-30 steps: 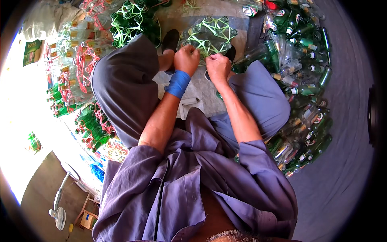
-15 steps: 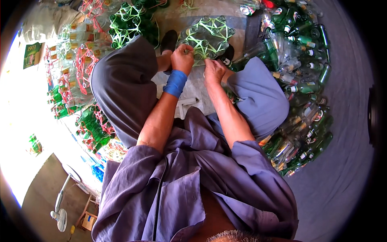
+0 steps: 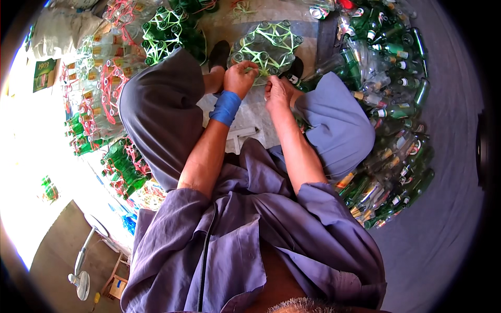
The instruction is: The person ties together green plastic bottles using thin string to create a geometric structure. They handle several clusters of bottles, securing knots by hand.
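A bundle of clear bottles (image 3: pixel 282 53) stands on the floor between my feet, its necks laced together with light green plastic strapping (image 3: pixel 249 38). At its near edge, my left hand (image 3: pixel 240 79) is closed in a pinch, with a blue wrap (image 3: pixel 226 108) around the wrist. My right hand (image 3: pixel 277 92) sits just beside it, thumb and fingers pressed together at the near end of the strapping. The strand between the fingertips is thin and hard to follow. A bottle neck partly hides by my left fingers.
Green bottles (image 3: pixel 175 34) laced with similar strapping stand at the far left. Further left are bottles tied with red strapping (image 3: pixel 111 86). Loose green and clear bottles (image 3: pixel 394 112) lie piled on the right. Under my legs is a pale low frame (image 3: pixel 241 134).
My left hand has come off the bottle neck, its fingers now pointing right, toward the other hand. My right hand has drawn slightly nearer me, fingers curled tighter.
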The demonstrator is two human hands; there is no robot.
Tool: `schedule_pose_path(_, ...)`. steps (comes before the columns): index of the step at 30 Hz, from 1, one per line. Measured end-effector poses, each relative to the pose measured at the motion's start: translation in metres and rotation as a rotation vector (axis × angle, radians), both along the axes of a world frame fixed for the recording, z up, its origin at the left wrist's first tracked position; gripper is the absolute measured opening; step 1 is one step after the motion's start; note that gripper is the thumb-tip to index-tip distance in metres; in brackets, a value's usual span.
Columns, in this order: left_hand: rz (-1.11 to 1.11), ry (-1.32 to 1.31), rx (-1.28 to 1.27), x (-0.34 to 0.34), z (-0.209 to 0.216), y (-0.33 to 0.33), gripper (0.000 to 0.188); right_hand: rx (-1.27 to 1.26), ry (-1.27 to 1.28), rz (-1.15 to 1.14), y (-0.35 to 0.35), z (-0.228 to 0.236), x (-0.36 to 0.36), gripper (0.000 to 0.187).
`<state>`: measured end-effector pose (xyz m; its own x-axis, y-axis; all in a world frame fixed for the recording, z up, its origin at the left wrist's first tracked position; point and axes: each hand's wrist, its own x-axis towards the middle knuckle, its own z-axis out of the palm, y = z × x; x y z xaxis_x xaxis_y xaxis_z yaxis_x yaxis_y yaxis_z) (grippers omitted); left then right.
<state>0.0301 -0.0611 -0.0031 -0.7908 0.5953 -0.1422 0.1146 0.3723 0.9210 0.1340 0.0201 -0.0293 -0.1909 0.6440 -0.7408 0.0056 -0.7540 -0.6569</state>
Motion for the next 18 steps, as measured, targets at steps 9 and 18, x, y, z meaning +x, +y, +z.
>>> schedule_pose_path(9, 0.014, 0.167, -0.183, 0.003, 0.015, 0.003, 0.016, 0.057, 0.023, 0.085, -0.003, 0.008, 0.003, 0.013)
schedule_pose_path(18, 0.056, 0.154, -0.046, -0.010, 0.019, 0.008, 0.015, 0.076, 0.040, 0.105, -0.006, 0.008, -0.002, 0.020)
